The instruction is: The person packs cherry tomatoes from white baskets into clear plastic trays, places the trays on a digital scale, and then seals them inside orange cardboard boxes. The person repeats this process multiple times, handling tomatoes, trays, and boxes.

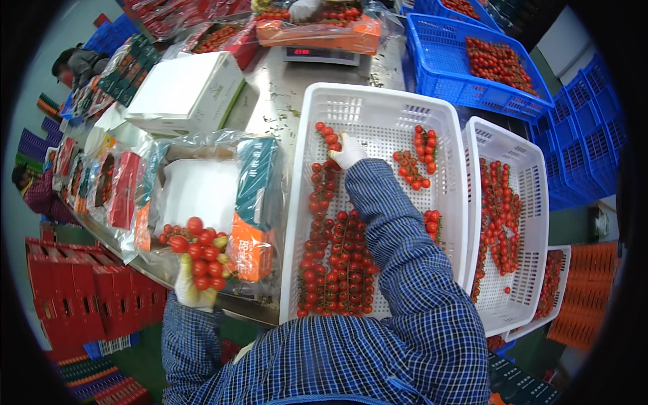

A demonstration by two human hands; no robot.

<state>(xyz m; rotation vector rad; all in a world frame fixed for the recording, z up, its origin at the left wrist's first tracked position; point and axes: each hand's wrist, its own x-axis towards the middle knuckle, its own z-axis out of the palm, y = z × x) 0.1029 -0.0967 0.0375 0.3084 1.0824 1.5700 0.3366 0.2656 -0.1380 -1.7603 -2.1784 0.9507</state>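
Gloved, my left hand (195, 291) holds a bunch of cherry tomatoes on the vine (201, 255) over the near edge of an open carton (255, 202) lined with clear plastic and white paper. My right hand (349, 151), in a white glove, reaches into a white perforated plastic crate (458, 202); its fingers touch a vine of cherry tomatoes (329, 134) by the crate's left wall. Whether they grip it cannot be told. More tomato vines (344, 268) lie in rows at the crate's near left, with smaller bunches (412, 169) on its right side.
Behind the carton stands a white box (177, 91). A digital scale (321, 55) carries an orange carton (319, 35), where another person's gloved hand (304, 9) rests. To the right are a second white crate (541, 202) and a blue crate (440, 83), both with tomatoes. Red cartons (66, 288) are stacked at left.
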